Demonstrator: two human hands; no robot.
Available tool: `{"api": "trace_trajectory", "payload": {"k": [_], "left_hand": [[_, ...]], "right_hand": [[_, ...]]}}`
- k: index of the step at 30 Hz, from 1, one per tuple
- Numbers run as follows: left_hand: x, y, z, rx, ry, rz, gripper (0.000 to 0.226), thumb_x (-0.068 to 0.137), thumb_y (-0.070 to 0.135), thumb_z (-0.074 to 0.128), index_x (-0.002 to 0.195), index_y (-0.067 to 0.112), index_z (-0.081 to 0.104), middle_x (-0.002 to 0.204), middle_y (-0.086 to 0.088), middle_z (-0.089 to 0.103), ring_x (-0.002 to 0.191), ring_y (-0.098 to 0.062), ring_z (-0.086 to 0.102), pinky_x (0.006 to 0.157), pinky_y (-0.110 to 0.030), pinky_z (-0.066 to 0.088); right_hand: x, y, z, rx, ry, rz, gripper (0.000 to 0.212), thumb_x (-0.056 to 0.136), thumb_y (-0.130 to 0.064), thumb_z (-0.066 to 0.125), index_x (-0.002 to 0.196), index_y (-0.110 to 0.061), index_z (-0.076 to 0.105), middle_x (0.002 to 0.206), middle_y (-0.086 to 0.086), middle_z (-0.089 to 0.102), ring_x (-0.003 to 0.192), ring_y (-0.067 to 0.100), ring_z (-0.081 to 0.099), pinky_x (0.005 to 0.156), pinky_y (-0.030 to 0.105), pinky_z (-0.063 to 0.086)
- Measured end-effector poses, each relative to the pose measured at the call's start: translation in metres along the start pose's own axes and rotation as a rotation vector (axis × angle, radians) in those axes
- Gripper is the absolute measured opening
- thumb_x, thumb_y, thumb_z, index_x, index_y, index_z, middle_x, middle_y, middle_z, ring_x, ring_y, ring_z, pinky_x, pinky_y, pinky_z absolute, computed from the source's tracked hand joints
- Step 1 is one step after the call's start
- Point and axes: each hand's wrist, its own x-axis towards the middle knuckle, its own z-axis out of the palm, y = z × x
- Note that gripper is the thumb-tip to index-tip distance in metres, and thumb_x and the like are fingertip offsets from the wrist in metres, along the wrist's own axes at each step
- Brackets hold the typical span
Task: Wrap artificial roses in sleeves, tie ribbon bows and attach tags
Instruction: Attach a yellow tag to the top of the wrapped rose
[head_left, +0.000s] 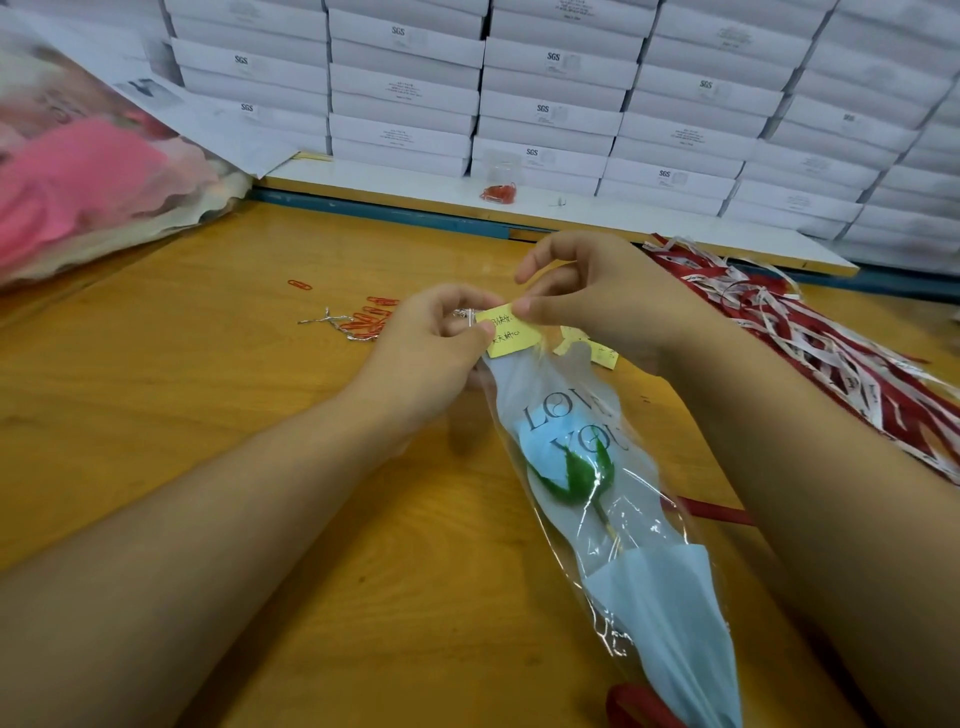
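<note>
1. The wrapped rose (550, 457) lies flat on the wooden desk (208, 415). Its long axis runs from the far end, by the hands, back toward the person and rightward. The bloom points away and the stem comes nearer.
2. The yellow tag (511, 332) sits at the far mouth of the sleeve (649, 545), between the two hands, and both touch it.
3. The left hand (436, 343) pinches the tag's left edge against the sleeve top. The right hand (597, 306) nips the upper right corner between thumb and forefinger, its other fingers (540, 260) lifted and loosely curled.
4. The tag probably needs fixing to that mouth next. The red paper clips (374, 318) lie just left of the left hand, so that hand is the nearer one.
5. The sleeve is glossy, crinkled clear film printed "LOVE YOU", with a pale blue paper liner. The bud is pale blue with a green calyx. The tag is thin handwritten paper.
6. Red-and-white ribbons (831, 358) are heaped on the right.
</note>
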Motion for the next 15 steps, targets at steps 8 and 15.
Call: {"api": "trace_trajectory", "payload": {"k": [8,15], "left_hand": [[0.0002,0.0004,-0.0026,0.01,-0.02,0.041,0.006,0.094,0.016,0.056,0.093,0.02,0.061,0.084,-0.01,0.071,0.065,-0.01,0.07,0.053,-0.022,0.054],[0.0038,0.0004,-0.0041,-0.016,-0.006,-0.047,0.013,0.092,0.025,0.059,0.088,0.013,0.055,0.086,-0.006,0.07,0.066,-0.012,0.071,0.052,-0.021,0.053]], "right_hand": [[-0.0007,-0.0026,-0.0001,0.007,-0.04,-0.086,0.024,0.082,-0.007,0.071,0.099,-0.021,0.062,0.076,-0.006,0.073,0.075,0.004,0.067,0.079,0.025,0.049],[-0.0015,-0.004,0.0011,0.029,-0.028,-0.111,0.024,0.082,-0.005,0.071,0.098,-0.02,0.062,0.074,-0.005,0.073,0.072,0.003,0.066,0.072,0.019,0.048]]}}
